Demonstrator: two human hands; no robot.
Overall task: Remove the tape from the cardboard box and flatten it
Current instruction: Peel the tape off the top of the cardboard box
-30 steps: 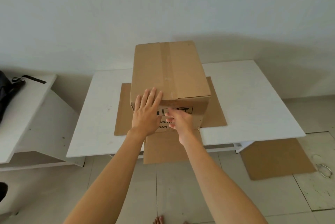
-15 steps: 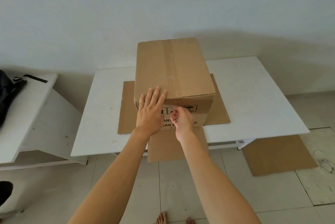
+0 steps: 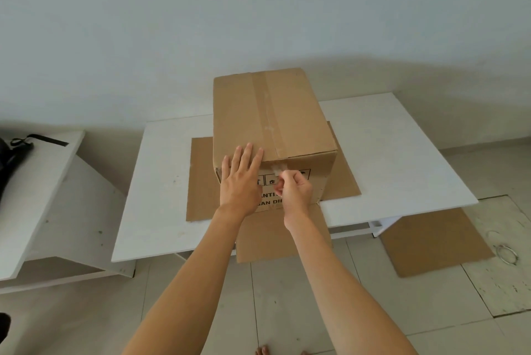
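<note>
A closed brown cardboard box (image 3: 298,113) stands on a white table (image 3: 402,159). A strip of clear tape (image 3: 270,116) runs along the middle of its top and folds down over the near face. My left hand (image 3: 240,182) lies flat with fingers spread on the box's near top edge and front face. My right hand (image 3: 293,189) is at the front face, its fingertips pinched on the tape's loose end just below the top edge. Black printed symbols and letters on the front face are partly hidden by both hands.
A flattened cardboard sheet (image 3: 201,179) lies under the box and hangs over the table's near edge. Another cardboard piece (image 3: 436,239) lies on the tiled floor at right, beside a metal ring (image 3: 507,254). A second white table (image 3: 37,182) with a black bag (image 3: 11,159) stands left.
My right hand has risen slightly on the front face and closed its fingertips on the tape end, which now lifts off the cardboard. The left hand stays pressed on the box.
</note>
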